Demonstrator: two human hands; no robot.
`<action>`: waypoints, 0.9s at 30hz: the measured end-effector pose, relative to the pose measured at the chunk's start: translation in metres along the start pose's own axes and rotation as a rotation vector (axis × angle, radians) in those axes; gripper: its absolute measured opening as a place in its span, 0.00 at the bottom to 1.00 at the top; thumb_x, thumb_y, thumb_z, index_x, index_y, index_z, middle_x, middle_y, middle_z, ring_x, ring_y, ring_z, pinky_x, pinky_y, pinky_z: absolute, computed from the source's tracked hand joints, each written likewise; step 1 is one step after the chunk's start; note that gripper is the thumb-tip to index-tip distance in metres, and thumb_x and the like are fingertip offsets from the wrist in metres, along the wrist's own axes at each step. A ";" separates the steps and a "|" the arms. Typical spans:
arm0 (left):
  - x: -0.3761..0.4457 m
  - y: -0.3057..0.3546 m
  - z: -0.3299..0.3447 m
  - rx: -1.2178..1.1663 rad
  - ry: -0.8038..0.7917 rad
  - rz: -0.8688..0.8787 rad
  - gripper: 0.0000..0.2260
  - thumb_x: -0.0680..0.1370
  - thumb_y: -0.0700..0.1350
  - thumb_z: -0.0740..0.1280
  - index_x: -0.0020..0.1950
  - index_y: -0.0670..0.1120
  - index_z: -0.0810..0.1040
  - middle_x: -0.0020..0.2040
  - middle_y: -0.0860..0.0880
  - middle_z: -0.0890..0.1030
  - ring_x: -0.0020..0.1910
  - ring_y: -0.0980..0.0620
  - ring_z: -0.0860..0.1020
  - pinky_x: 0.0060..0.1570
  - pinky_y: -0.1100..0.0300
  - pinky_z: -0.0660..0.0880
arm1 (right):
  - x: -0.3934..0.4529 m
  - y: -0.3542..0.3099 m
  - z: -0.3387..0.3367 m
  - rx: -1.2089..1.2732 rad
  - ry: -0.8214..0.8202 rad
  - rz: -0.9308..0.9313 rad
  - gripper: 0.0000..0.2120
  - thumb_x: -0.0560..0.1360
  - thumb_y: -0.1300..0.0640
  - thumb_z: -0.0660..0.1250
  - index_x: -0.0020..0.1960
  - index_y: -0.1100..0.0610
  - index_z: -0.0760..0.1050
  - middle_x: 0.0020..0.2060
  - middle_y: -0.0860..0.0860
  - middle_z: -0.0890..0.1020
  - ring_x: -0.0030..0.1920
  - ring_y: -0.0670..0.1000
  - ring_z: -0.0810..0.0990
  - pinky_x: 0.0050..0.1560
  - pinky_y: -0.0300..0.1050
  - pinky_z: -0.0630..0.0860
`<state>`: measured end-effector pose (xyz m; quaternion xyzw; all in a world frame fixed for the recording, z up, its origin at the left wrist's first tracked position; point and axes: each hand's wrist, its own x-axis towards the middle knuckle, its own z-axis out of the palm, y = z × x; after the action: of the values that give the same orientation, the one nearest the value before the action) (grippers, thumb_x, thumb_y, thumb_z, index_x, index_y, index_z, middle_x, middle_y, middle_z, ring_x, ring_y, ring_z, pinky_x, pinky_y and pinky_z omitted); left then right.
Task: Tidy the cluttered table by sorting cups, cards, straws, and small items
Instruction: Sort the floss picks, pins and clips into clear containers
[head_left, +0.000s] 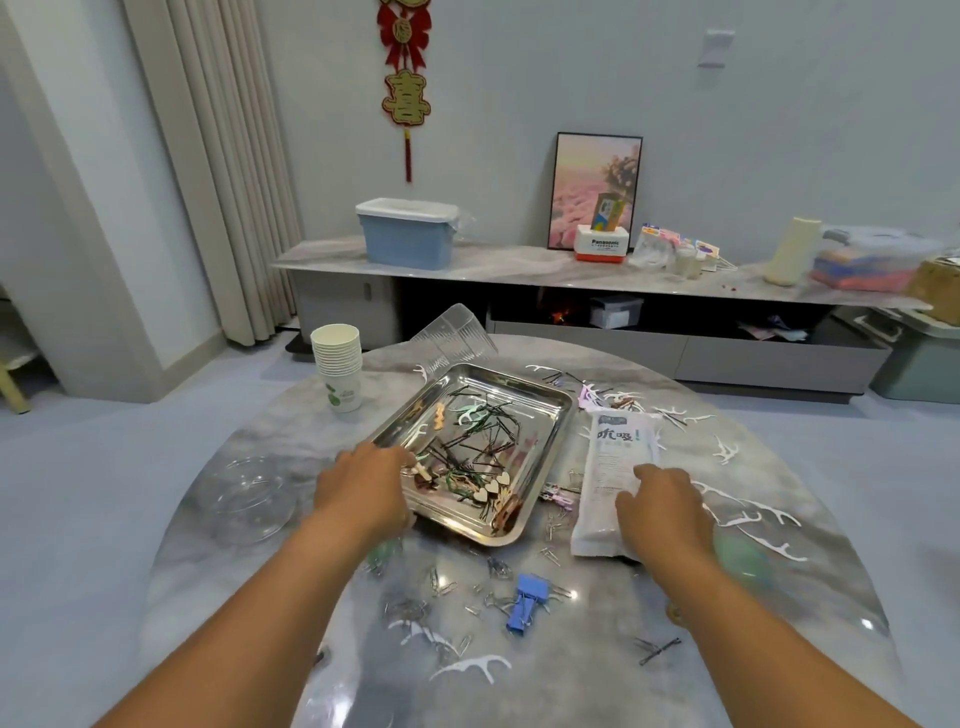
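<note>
The left hand (363, 483) sits at the near-left rim of the metal tray (540, 415), fingers curled over the edge and seemingly pinching a small wooden clip; whether it truly holds it I cannot tell. The right hand (660, 509) lies on the near end of the white straw packet (618, 467), just right of the tray, fingers bent loosely over it.

To do this step well, let the small piece drop into the tray among the hairpins and wooden hearts, then lift the packet flat so nothing under it scatters.

Beyond the tray's left corner stands a stack of paper cups (337, 364); clear plastic cups (452, 335) lie behind it. Paper clips and a blue binder clip (527, 603) litter the bench (810, 561) nearer than the tray, and could snag a sweeping wrist.
</note>
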<state>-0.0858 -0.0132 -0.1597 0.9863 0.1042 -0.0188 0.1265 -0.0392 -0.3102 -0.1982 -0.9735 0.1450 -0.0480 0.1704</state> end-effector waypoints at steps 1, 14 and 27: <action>0.001 -0.007 0.003 0.000 -0.025 -0.007 0.29 0.70 0.48 0.79 0.69 0.61 0.74 0.66 0.50 0.76 0.63 0.45 0.75 0.60 0.47 0.76 | -0.003 -0.008 0.002 0.065 -0.014 -0.032 0.17 0.80 0.55 0.63 0.67 0.54 0.77 0.64 0.57 0.77 0.60 0.61 0.77 0.57 0.52 0.75; 0.012 -0.056 0.023 0.062 0.057 -0.034 0.18 0.77 0.37 0.66 0.61 0.57 0.81 0.60 0.49 0.79 0.55 0.46 0.79 0.52 0.52 0.78 | -0.047 -0.074 0.056 0.062 -0.281 -0.310 0.08 0.80 0.49 0.61 0.52 0.49 0.77 0.48 0.49 0.80 0.47 0.53 0.80 0.49 0.50 0.79; 0.008 0.000 0.039 -0.234 0.077 0.201 0.31 0.78 0.29 0.59 0.79 0.50 0.63 0.75 0.49 0.69 0.76 0.48 0.64 0.74 0.52 0.63 | -0.002 -0.044 0.025 0.472 -0.198 0.119 0.09 0.78 0.51 0.65 0.52 0.57 0.76 0.44 0.53 0.81 0.43 0.54 0.79 0.41 0.47 0.75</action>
<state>-0.0788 -0.0216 -0.1982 0.9703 0.0110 0.0439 0.2376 -0.0258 -0.2621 -0.2069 -0.8965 0.1696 0.0250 0.4085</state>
